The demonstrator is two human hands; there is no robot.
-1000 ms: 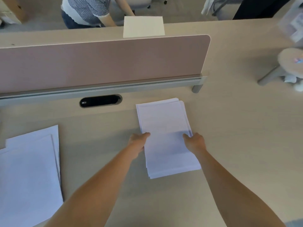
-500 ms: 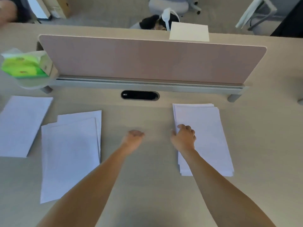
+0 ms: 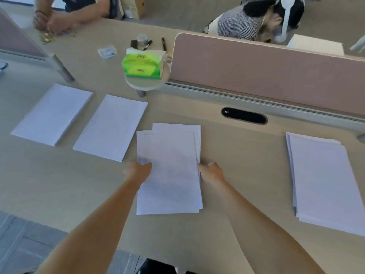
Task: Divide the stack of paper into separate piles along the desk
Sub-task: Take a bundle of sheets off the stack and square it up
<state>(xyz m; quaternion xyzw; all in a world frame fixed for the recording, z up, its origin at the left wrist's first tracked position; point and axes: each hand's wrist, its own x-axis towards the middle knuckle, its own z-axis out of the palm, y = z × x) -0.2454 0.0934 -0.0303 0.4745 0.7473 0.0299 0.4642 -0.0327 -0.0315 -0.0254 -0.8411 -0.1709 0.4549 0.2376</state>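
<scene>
Square the skewed middle pile (image 3: 169, 184) between left hand (image 3: 138, 171) and right hand (image 3: 212, 172), nudging edges evenly; grip too blurred to tell

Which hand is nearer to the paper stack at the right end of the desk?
Right. The right hand is at the right edge of the middle pile, toward the paper stack; the left hand is at its left edge, farther off.

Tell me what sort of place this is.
Probably a shared open-plan office: a long desk split by a pink divider panel, a cable port set in its top, and another person seated beyond the panel.
</scene>
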